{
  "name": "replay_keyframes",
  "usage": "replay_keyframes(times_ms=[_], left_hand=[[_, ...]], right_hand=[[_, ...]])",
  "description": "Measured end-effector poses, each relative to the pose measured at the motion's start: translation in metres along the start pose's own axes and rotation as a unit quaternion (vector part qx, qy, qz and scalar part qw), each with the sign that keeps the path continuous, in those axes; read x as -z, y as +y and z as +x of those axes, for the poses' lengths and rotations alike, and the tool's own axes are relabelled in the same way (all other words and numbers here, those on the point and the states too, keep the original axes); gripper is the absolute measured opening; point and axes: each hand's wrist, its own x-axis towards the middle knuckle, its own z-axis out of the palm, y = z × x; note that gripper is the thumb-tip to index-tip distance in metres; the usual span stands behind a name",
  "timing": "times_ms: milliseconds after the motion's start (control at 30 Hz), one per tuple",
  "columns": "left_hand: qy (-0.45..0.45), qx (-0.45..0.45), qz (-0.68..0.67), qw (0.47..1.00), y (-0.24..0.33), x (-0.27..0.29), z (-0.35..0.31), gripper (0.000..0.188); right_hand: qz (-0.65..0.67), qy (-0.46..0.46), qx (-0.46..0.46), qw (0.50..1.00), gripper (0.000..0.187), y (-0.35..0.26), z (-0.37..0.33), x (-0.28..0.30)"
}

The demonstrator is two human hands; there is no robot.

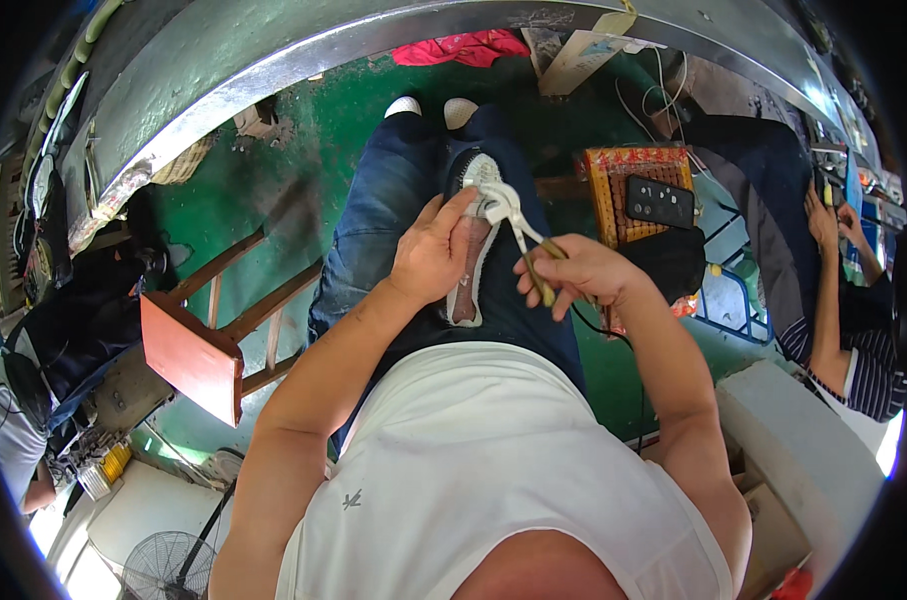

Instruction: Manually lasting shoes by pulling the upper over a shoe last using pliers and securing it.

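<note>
A shoe [466, 270] with a pale edge and a brownish bottom lies lengthwise across my thighs, its rounded end pointing away from me. My left hand [431, 247] grips it from the left, the fingers pressed together near the far end. In my right hand [583, 272] is a pair of pincers [503, 205] with a broad, curved metal head and yellowish handles. Their head rests at the far part of the shoe, beside my left fingertips. The handles stand somewhat apart. What lies between the jaws is too small to make out.
On the right, a black phone [660, 201] lies on a beaded seat [613, 205]. A wooden stool [191, 345] lies tipped at left. A metal-edged bench [303, 70] curves across the far side. Another person's hands [835, 220] work at far right; a fan [168, 562] stands lower left.
</note>
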Motion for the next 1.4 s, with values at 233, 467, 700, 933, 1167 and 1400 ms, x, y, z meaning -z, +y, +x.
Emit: replay_keyframes(times_ms=[233,467,700,933,1167,1400], left_hand=[[-0.025,-0.029,0.060,0.997,-0.003,-0.005,-0.009,0.050],[-0.042,0.123,-0.043,0.991,-0.011,-0.001,-0.011,0.067],[-0.118,0.199,-0.091,0.969,0.009,0.016,0.001,0.084],[-0.175,0.210,-0.309,0.911,-0.002,0.032,0.013,0.075],[-0.200,0.257,-0.398,0.858,-0.010,0.029,0.015,0.071],[-0.167,0.228,-0.328,0.901,-0.008,0.026,0.010,0.071]], right_hand=[[-0.272,0.137,0.128,0.944,0.050,-0.036,0.036,0.002],[-0.383,0.123,0.070,0.913,0.051,-0.054,0.035,-0.003],[-0.457,0.161,0.238,0.842,0.046,-0.031,0.022,-0.020],[-0.380,0.140,0.033,0.914,0.033,-0.013,-0.018,-0.018],[-0.679,0.103,0.125,0.716,0.042,-0.003,-0.018,-0.060],[-0.606,0.175,0.280,0.724,0.030,0.050,0.004,-0.034]])
